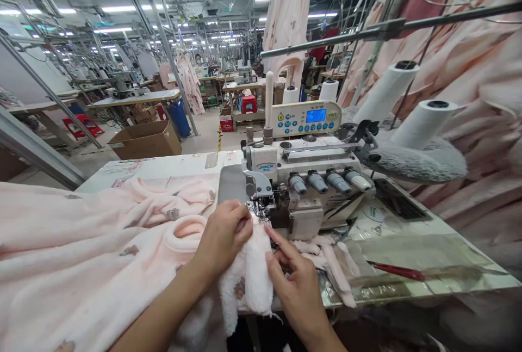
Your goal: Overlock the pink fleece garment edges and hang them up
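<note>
White fluffy fabric (258, 270) hangs down from under the presser foot (258, 209) of an overlock sewing machine (267, 157). My left hand (226, 232) is closed on the fabric's left edge, close to the needle area. On the other side, my right hand (296, 281) has its index finger stretched along the fabric's right edge, with the thumb resting against it; the other fingers are curled. A pale pink fleece garment (134, 265) with small printed figures and a round neck opening lies left of my left hand.
Pink fabric strips (336, 270) lie right of the machine, near red-handled thread snips (397, 270). A control panel (305, 118) rises behind the machine. Thread cones (424, 123) stand at the right, under a metal bar (367, 31). A cardboard box (144, 139) is on the floor beyond.
</note>
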A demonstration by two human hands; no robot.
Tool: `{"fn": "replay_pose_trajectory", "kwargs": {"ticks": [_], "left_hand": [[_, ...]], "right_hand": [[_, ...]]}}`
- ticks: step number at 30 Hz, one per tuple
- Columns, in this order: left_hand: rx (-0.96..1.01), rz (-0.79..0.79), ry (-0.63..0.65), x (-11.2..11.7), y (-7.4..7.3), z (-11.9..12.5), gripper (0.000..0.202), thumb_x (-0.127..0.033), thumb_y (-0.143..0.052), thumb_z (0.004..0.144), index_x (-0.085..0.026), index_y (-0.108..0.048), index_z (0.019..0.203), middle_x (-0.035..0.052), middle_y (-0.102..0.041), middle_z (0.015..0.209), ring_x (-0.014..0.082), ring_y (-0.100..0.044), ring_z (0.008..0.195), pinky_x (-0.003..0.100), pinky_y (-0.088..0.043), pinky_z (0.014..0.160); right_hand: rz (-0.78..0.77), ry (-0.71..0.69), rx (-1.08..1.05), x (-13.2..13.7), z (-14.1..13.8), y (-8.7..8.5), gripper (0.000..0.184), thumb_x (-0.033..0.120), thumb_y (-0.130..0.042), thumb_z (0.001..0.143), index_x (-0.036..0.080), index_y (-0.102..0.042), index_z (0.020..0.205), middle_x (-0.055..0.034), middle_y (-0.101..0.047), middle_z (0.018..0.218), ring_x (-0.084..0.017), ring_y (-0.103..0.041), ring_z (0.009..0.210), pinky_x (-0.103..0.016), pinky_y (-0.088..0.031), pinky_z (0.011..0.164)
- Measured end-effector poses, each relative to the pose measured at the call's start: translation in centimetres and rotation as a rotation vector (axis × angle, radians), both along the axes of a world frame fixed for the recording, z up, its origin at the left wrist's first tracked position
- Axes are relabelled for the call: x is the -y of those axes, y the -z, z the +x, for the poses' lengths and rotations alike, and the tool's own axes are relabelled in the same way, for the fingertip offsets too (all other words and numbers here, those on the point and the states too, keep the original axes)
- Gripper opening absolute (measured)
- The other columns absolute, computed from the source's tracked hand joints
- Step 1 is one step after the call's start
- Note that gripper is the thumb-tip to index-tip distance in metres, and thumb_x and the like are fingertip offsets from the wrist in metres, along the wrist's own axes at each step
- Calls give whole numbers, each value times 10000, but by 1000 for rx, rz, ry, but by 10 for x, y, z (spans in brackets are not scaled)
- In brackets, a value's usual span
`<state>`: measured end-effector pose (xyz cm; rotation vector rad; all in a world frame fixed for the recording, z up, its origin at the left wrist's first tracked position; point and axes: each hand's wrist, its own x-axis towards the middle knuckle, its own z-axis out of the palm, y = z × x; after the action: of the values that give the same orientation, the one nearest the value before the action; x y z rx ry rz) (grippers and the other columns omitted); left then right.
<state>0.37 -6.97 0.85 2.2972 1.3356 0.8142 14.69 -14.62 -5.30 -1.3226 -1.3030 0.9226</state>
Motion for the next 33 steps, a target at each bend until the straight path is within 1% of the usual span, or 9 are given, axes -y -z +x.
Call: {"fn": "replay_pose_trajectory", "kwargs": {"ticks": [2,5,8,10,15,17,21,26,33], "left_hand": [[1,12,4,-2,1,0,130,-190,-453,825,-182,-484,699,20,-525,760,167,-484,750,284,-360,679],[1,0,15,-3,3,0,127,-178,-460,834,-178,-490,711,17,-527,774,165,-484,769,284,-361,692],[-4,-15,10,-4,3,0,121,-175,-470,840,-176,-498,723,17,-532,786,166,-484,776,287,-362,699],[-8,-19,11,-4,3,-1,126,-179,-476,843,-176,-498,719,16,-534,779,166,-484,772,287,-360,694],[-21,-29,13,-6,2,0,130,-181,-481,844,-179,-495,715,10,-532,756,164,-480,757,282,-349,683],[-26,-25,-2,-7,1,0,133,-169,-488,833,-175,-481,701,5,-526,738,159,-477,746,276,-343,678],[-35,-34,-35,-12,-1,1,124,-154,-493,813,-173,-491,691,-3,-533,729,152,-485,739,266,-331,669],[-25,-35,-53,-18,-2,2,121,-143,-489,799,-176,-517,685,-17,-546,724,140,-489,723,258,-321,662],[-35,-57,-83,-21,-3,2,148,-199,-489,812,-175,-532,672,-13,-543,717,137,-493,709,261,-328,670]], "right_hand": [[-25,2,9,-3,1,0,466,327,-477,871,161,-548,1300,49,-406,541,-89,-317,474,-196,-232,425],[-39,10,28,-5,2,0,478,341,-472,862,166,-550,1300,28,-477,573,-93,-347,490,-203,-274,450],[-56,3,37,-4,2,0,484,361,-471,856,173,-558,1293,14,-516,603,-97,-364,503,-206,-302,461],[-69,6,34,-3,2,0,492,370,-471,856,177,-550,1302,16,-510,607,-95,-353,497,-203,-297,450],[-62,28,22,-4,3,0,474,344,-485,851,168,-568,1284,39,-418,566,-90,-311,488,-199,-263,435],[-47,41,5,-6,3,-1,459,330,-492,851,170,-576,1274,41,-420,571,-90,-319,491,-199,-261,436],[-14,54,-38,-10,2,-6,385,305,-501,852,177,-589,1204,59,-402,554,-91,-333,482,-196,-248,432],[-33,39,-122,-15,0,-15,229,316,-492,866,192,-532,1056,87,-374,515,-90,-332,468,-189,-258,444],[-35,68,-136,-17,0,-16,146,311,-491,851,215,-504,960,86,-400,519,-91,-345,461,-184,-253,433]]}}
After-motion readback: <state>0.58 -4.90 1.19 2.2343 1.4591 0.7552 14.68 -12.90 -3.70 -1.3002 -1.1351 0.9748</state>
